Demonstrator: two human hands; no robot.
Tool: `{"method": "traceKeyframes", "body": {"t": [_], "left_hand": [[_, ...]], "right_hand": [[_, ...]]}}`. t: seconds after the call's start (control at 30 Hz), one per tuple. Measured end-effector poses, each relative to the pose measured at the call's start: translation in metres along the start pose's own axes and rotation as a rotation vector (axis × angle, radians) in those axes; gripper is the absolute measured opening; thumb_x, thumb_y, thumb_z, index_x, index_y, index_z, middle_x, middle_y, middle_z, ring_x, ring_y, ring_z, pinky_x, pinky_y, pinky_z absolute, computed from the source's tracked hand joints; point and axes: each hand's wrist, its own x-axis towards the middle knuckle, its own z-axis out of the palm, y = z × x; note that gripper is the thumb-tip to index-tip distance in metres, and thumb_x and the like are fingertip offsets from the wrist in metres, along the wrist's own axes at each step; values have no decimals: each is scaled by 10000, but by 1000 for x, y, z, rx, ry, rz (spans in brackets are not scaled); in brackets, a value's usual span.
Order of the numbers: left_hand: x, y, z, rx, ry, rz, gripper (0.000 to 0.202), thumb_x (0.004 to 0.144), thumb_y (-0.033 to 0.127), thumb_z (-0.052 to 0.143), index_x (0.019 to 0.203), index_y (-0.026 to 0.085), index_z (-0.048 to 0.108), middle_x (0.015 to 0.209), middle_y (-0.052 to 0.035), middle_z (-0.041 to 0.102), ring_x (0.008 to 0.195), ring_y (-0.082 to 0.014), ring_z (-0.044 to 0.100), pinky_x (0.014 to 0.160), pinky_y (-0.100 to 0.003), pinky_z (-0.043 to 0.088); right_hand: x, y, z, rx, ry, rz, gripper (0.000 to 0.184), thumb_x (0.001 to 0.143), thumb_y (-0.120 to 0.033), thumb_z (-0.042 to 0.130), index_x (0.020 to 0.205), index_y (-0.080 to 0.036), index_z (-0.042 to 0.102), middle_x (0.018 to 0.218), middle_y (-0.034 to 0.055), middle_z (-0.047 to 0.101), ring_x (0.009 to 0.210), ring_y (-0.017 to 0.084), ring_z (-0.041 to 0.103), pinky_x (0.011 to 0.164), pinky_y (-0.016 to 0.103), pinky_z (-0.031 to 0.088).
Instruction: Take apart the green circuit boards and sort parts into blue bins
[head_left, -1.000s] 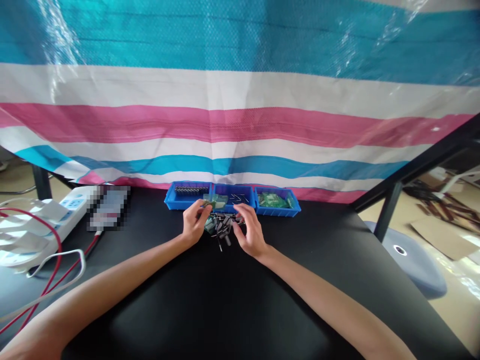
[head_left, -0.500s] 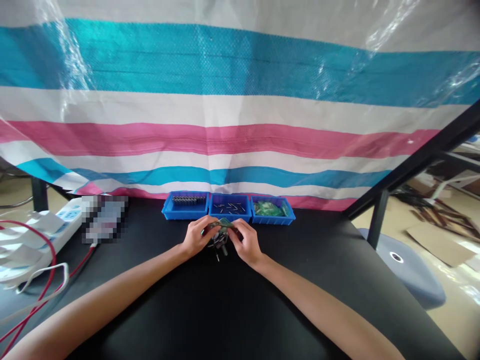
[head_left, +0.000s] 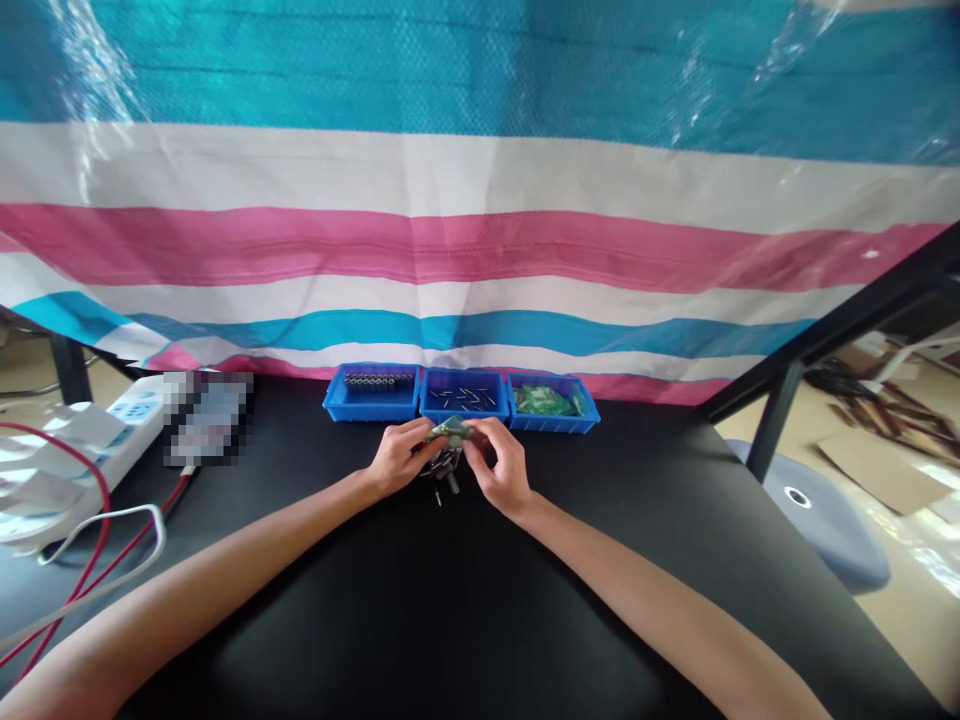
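Between my two hands is a small greenish plastic packet, its far part catching the light. My left hand pinches its left side, and my right hand grips the right side with thumb and fingers. Just beneath the packet, a cluster of small metal parts shows, with a thin pin and a thicker cylinder pointing toward me. Whether the cluster lies on the table or hangs from the fingers, I cannot tell. The packet's contents are too small to make out.
Three blue bins stand behind my hands: the left bin has a row of metal cylinders, the middle bin loose dark pins, the right bin green plastic packets. A power strip and cables lie left. A striped sheet hangs behind.
The camera view has tipped down a little, so the sheet and bins sit higher in the picture. Both hands still hold the packet, its upper face now turned more toward me.
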Motion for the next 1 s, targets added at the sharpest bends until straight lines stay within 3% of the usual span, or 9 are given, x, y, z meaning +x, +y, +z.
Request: {"method": "traceKeyframes", "body": {"t": [0.07, 0.13, 0.3, 0.5, 0.6, 0.77, 0.93, 1.0], "left_hand": [[0, 1, -2, -42, -48, -9, 293, 928, 288, 505, 676, 150, 560, 662, -15, 518, 571, -94, 458, 550, -209, 389], [0, 2, -3, -61, -74, -18, 272, 944, 294, 471, 749, 147, 591, 710, -37, 559, 609, -106, 497, 583, -217, 417], [1, 0, 0, -14, -17, -11, 177, 929, 300, 507, 911, 154, 605, 796, -49, 620, 667, -117, 552, 618, -212, 446], [-1, 0, 2, 50, 41, 9, 235, 934, 292, 495, 778, 152, 603, 704, -31, 585, 604, -103, 517, 585, -203, 431], [0, -1, 2, 32, 24, 12, 250, 939, 298, 487, 780, 150, 611, 714, -36, 600, 618, -102, 532, 596, -200, 442], [-1, -7, 4, 66, 2, -61, 252, 889, 392, 570, 941, 154, 634, 672, -5, 612, 550, -92, 520, 545, -191, 433], [0, -6, 6, 51, -72, -66, 270, 881, 393, 578, 788, 142, 614, 649, 3, 559, 530, -78, 467, 523, -186, 397], [1, -4, 6, 21, -77, -84, 244, 903, 365, 543, 832, 142, 613, 683, -8, 572, 548, -81, 473, 537, -188, 406]], "right_hand": [[0, -1, 0, 6, -10, -15, 226, 903, -220, 527, 1125, -213, 568, 944, 62, 620, 732, 157, 604, 652, 287, 536], [0, 0, 0, 14, -12, -27, 159, 908, -213, 517, 1051, -211, 588, 939, 63, 622, 773, 166, 610, 676, 293, 538], [1, 1, 0, 23, 10, -11, 76, 910, -200, 511, 916, -199, 586, 877, 57, 604, 768, 170, 593, 661, 296, 522], [2, 1, 1, 35, -62, -2, 80, 901, -240, 532, 927, -195, 593, 873, 55, 604, 704, 154, 581, 629, 282, 520], [2, 1, 2, 9, -53, -6, 90, 910, -250, 529, 897, -193, 597, 847, 45, 603, 704, 148, 577, 628, 273, 512], [1, 1, 1, 3, 8, 5, 115, 925, -250, 509, 873, -195, 594, 818, 41, 602, 709, 154, 581, 642, 278, 501], [1, 0, 1, 26, 39, -10, 103, 924, -228, 511, 908, -193, 606, 843, 42, 615, 753, 159, 603, 671, 278, 509], [1, 1, 1, 24, 26, -8, 106, 925, -234, 511, 914, -193, 608, 845, 43, 616, 754, 160, 605, 676, 280, 510]]}}
